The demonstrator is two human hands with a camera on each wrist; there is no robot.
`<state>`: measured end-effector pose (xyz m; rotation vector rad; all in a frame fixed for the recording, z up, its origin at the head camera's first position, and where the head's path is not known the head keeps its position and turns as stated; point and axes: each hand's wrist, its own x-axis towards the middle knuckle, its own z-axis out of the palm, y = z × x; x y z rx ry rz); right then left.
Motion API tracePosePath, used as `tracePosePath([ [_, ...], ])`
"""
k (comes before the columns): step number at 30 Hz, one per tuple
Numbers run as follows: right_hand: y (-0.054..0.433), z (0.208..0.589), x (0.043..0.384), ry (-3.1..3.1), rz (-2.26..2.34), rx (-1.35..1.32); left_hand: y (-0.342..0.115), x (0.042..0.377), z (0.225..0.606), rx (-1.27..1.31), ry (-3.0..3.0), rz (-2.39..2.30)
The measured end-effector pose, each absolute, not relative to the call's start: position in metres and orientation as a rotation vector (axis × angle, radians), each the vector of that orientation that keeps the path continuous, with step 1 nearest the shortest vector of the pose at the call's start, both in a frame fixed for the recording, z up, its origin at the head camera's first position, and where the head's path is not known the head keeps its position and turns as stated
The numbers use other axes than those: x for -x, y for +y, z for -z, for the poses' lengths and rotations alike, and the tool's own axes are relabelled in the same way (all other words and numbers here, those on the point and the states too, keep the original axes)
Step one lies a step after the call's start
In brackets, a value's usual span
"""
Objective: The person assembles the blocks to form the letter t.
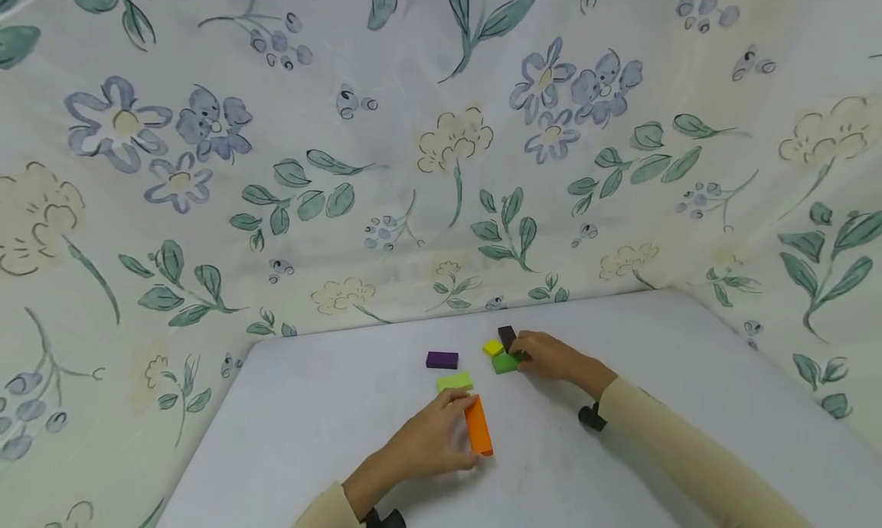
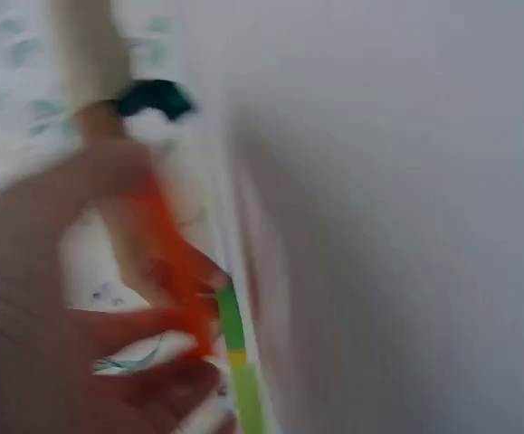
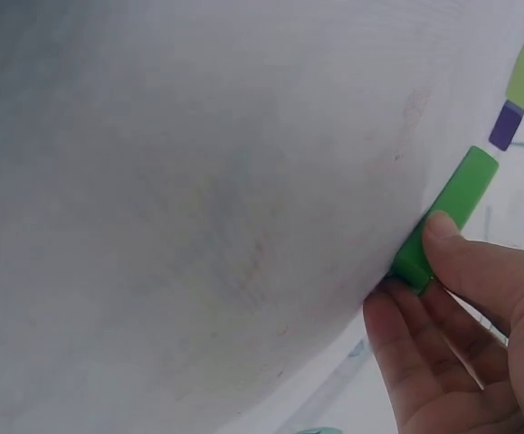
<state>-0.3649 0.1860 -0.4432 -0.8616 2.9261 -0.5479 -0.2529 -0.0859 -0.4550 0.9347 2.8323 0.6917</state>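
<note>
My left hand holds an orange block by its two ends, thumb at the near end and fingers at the far end. In the blurred left wrist view the orange block spans from thumb to fingers. My right hand pinches a green block farther back; in the right wrist view the thumb lies on the green block and the fingertips are at its near end. Right by that hand are a dark brown block and a small yellow block.
A lime-green block lies just beyond the left hand, with a dark purple block behind it. All are on a white table. A floral cloth hangs along the table's back and sides.
</note>
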Motion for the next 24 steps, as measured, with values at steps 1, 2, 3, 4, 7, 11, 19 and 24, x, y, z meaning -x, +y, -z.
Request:
tracePosePath([
  [1, 0.186, 0.442, 0.365, 2.924, 0.556, 0.857, -0.086, 0.25, 0.461, -0.951, 2.83, -0.667],
  [2, 0.187, 0.44, 0.364, 2.92, 0.568, 0.854, -0.087, 0.249, 0.467, -0.979, 2.832, -0.649],
  [3, 0.187, 0.439, 0.364, 2.919, 0.578, 0.85, -0.087, 0.248, 0.472, -1.006, 2.837, -0.638],
  [4, 0.187, 0.437, 0.364, 2.918, 0.587, 0.844, -0.088, 0.247, 0.475, -1.031, 2.84, -0.641],
  [7, 0.187, 0.435, 0.367, 2.931, 0.574, 0.856, -0.09, 0.248, 0.479, -1.054, 2.851, -0.702],
  [11, 0.187, 0.437, 0.372, 2.936, 0.541, 0.851, -0.091, 0.248, 0.477, -1.013, 2.832, -0.734],
  [19, 0.185, 0.443, 0.373, 2.879, 0.562, 0.84, -0.09, 0.235, 0.48, -0.861, 2.771, -0.847],
  [24, 0.184, 0.438, 0.372, 2.865, 0.498, 0.872, -0.089, 0.226, 0.483, -0.861, 2.816, -0.883],
])
